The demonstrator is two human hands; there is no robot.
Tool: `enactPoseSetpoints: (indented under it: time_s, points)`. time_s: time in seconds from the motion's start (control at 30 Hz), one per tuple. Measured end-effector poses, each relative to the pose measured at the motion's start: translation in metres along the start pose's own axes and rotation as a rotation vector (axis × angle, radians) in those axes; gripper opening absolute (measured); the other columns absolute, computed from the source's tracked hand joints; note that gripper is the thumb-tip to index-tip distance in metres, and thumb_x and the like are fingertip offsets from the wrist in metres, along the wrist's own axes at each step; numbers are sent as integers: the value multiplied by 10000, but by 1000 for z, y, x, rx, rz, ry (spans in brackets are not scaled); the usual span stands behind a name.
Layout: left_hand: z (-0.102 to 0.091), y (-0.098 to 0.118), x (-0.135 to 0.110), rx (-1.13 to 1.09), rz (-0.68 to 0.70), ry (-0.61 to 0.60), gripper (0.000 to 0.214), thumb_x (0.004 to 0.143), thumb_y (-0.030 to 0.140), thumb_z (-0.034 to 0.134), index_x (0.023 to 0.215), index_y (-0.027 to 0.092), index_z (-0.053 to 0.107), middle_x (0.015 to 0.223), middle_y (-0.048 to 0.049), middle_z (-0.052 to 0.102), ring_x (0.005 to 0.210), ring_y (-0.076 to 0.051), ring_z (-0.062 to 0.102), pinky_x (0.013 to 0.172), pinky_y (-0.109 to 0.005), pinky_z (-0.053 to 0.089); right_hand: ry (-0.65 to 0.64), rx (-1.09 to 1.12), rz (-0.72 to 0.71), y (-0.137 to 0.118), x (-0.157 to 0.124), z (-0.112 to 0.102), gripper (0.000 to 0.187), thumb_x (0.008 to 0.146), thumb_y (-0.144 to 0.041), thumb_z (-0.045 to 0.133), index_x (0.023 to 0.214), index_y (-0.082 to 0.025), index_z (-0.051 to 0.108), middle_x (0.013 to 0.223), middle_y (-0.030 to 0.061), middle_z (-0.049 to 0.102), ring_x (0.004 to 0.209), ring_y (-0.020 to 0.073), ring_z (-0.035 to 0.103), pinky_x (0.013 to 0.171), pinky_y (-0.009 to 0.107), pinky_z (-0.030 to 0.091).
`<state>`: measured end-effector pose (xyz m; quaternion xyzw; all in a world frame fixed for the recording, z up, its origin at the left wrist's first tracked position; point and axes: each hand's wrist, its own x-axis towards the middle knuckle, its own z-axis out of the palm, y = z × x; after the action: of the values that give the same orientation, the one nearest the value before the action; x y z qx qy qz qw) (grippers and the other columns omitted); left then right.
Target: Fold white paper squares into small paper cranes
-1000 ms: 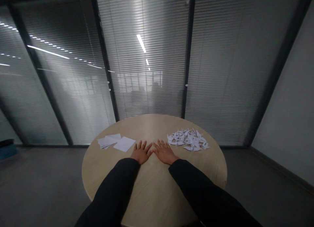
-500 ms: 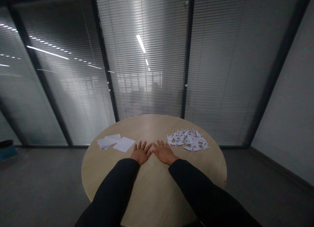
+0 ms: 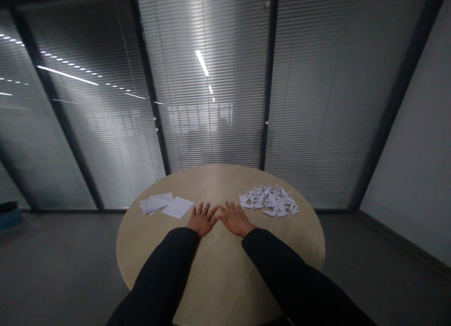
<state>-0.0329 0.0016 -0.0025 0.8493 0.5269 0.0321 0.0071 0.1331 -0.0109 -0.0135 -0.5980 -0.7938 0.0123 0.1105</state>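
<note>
Palm down on the round wooden table (image 3: 218,180), my left hand (image 3: 202,219) lies flat with its fingers spread. My right hand (image 3: 235,219) rests flat beside it, fingers also apart, and the two thumbs meet or nearly meet. Neither hand holds anything. Just left of my left hand is a square white paper sheet (image 3: 178,207), and further left are several overlapping white sheets (image 3: 153,203). To the right of my right hand sits a heap of small folded white paper shapes (image 3: 270,200), with pointed ends like origami cranes.
Behind the table stands a glass partition with blinds (image 3: 218,143) and dark frames. A plain wall (image 3: 416,166) is on the right. On the grey floor at far left is a blue container (image 3: 10,217) with a dark rim.
</note>
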Motion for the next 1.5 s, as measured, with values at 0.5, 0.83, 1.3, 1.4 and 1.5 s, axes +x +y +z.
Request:
enactPoseSetpoints:
  time_s: [0.5,0.83,1.3,1.4,1.5]
  points:
    - [0,0,0,6,-1,-6,620,856,591,70,1403,325,188,1486,-56,167,1358,-296,84,1054,-528,105,-39,13,21,-3,-2,-6,551,910,-470,171,1397,-228,258,1477,116,183,1351,289,153,1063,470,88]
    - [-1,1,0,1,-1,-2,620,854,595,81,1401,326,198,1484,-60,176,1358,-303,89,1048,-531,114,-11,0,13,-2,-2,-3,540,913,-461,182,1390,-227,278,1473,118,198,1349,289,163,1060,471,101]
    - [-3,1,-2,-14,5,-9,620,857,591,84,1402,319,202,1486,-64,169,1356,-308,89,1050,-534,108,-18,10,14,-1,-2,-3,544,911,-465,176,1391,-229,273,1476,115,191,1350,284,159,1062,464,91]
    - [-4,1,-2,-19,6,-13,628,853,598,84,1402,318,201,1486,-67,166,1355,-314,87,1048,-537,109,-19,12,15,-2,-2,-3,548,910,-471,171,1392,-230,271,1475,117,192,1349,287,161,1062,464,92]
    - [-3,1,-1,-14,0,-13,621,852,599,88,1402,329,193,1487,-61,163,1357,-310,85,1047,-536,111,-31,13,16,-2,-2,-4,548,911,-474,167,1394,-236,263,1478,111,185,1351,282,158,1063,462,87]
